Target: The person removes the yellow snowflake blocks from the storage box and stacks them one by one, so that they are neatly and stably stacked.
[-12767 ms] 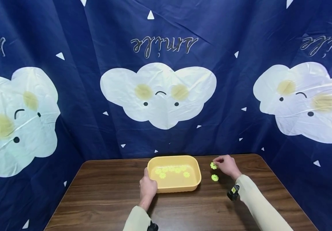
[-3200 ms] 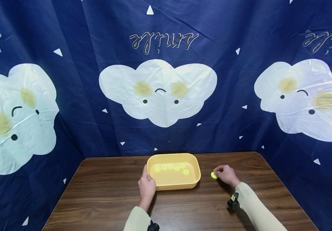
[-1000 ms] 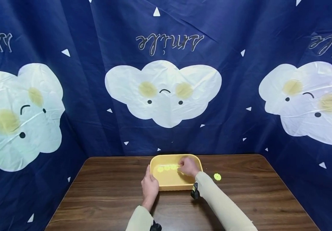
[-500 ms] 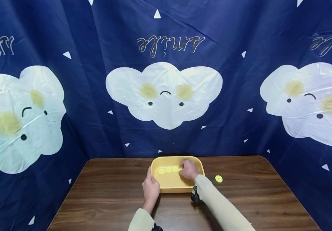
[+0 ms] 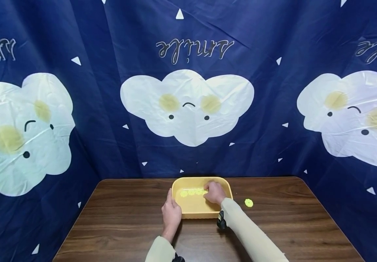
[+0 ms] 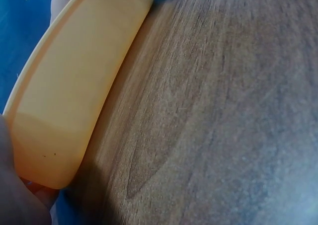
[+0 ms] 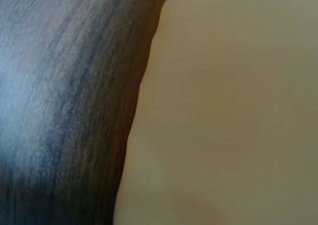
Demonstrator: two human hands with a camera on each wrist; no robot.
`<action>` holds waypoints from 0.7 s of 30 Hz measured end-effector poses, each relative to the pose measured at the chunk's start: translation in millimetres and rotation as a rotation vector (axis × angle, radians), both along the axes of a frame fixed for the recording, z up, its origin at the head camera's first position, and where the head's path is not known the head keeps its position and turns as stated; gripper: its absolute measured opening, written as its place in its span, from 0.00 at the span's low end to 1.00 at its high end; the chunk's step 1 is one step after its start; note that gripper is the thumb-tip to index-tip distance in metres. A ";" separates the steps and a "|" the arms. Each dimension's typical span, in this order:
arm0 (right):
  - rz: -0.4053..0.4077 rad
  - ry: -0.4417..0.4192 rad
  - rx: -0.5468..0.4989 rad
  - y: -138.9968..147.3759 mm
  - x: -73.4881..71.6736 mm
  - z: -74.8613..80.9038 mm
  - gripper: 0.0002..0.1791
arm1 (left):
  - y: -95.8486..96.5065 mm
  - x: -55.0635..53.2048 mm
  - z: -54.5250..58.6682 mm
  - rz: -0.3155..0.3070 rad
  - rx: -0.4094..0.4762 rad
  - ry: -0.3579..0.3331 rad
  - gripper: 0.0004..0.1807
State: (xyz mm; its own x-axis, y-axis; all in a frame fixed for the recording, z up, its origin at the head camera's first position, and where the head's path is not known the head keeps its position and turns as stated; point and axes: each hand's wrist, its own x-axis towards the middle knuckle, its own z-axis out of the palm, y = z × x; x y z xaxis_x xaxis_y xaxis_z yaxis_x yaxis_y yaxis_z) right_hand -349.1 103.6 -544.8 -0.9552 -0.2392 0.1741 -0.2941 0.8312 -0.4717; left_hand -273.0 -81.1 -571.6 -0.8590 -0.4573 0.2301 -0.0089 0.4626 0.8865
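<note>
Dark wood-grain worktop (image 5: 122, 218) noted, pale sleeves entering from its near side. Left hand (image 5: 171, 215) grips the left end of a yellow tray (image 5: 196, 215), which sits upright, long axis running left to right. Governing relation: one loose flower piece (image 5: 248, 202) rests on the worktop to the right of the tray, apart from it; the right hand (image 5: 215, 193) is the nearer of the two hands. That hand is inside the tray's right part, fingers curled at the right end of a row of yellow flower pieces (image 5: 191, 192); fingertips partly hidden, so whether a piece is pinched cannot be determined. Compared with the frame about three seconds earlier, the right hand has moved from the loose piece, then at its fingertips, into the tray; the left hand's placement is unchanged. Beyond the far edge hangs a navy curtain (image 5: 109, 153) with cloud prints.
</note>
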 end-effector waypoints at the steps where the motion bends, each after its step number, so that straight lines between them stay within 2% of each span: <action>1: 0.001 -0.003 0.000 -0.1 1.2 1.3 0.11 | 0.2 0.1 0.2 -0.001 -0.002 -0.001 0.26; 11: 0.025 0.035 0.025 -0.3 1.4 1.4 0.14 | 0.9 0.2 0.6 -0.007 0.004 -0.021 0.27; 17: 0.029 0.060 0.049 0.7 3.0 2.5 0.13 | 1.0 0.3 0.8 -0.002 -0.003 0.003 0.27; 21: 0.025 0.032 0.033 2.5 1.4 -0.3 0.13 | 1.5 1.2 0.2 0.008 -0.009 0.020 0.27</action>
State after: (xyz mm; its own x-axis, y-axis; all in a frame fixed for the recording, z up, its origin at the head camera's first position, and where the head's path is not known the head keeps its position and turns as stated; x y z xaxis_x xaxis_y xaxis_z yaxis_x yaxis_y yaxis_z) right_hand -347.6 106.1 -545.0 -0.9431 -0.2688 0.1957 -0.3290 0.8386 -0.4341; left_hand -271.8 -79.6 -571.4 -0.8505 -0.4617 0.2517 0.0055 0.4708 0.8822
